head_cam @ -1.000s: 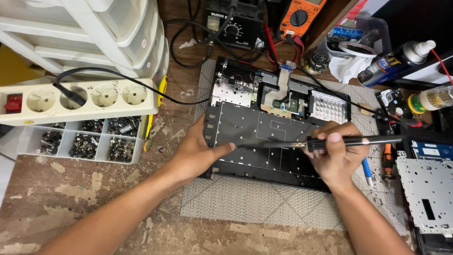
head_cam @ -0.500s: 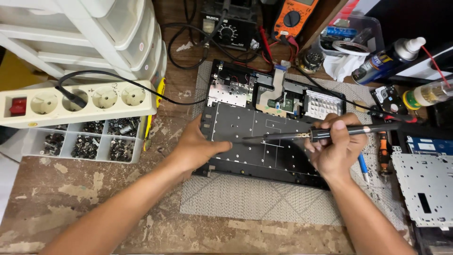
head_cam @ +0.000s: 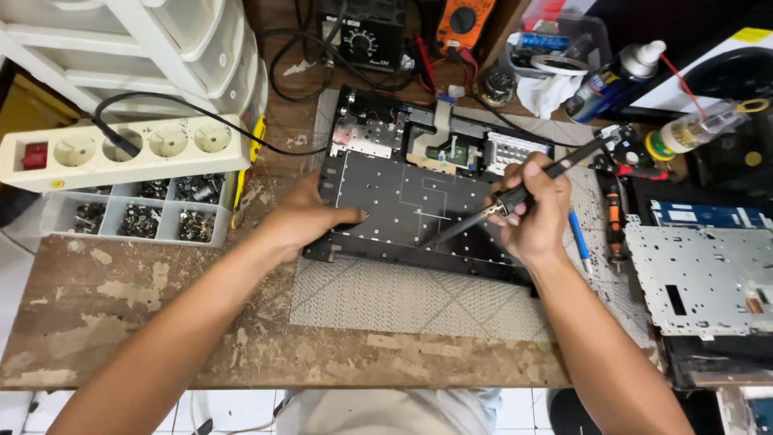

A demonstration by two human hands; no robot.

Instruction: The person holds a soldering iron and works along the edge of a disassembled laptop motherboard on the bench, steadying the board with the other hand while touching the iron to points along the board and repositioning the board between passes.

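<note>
A black laptop keyboard panel (head_cam: 403, 201) lies face down on a grey mat (head_cam: 419, 298), its metal back plate up. My left hand (head_cam: 302, 217) rests flat on the panel's left edge, fingers pressing it down. My right hand (head_cam: 531, 213) grips a black-handled soldering iron (head_cam: 515, 197) like a pen. Its metal tip points down-left and touches the back plate near the middle of the lower half.
A white power strip (head_cam: 121, 149) and a compartment box of screws (head_cam: 137, 213) sit at the left. A soldering station (head_cam: 362, 36), an orange multimeter (head_cam: 463, 20), spray bottles (head_cam: 620, 68) and a grey metal plate (head_cam: 700, 278) crowd the back and right.
My right hand has swung the soldering iron from nearly level to slanted, bringing its tip down and left onto the back plate. My left hand has stayed on the panel's left edge.
</note>
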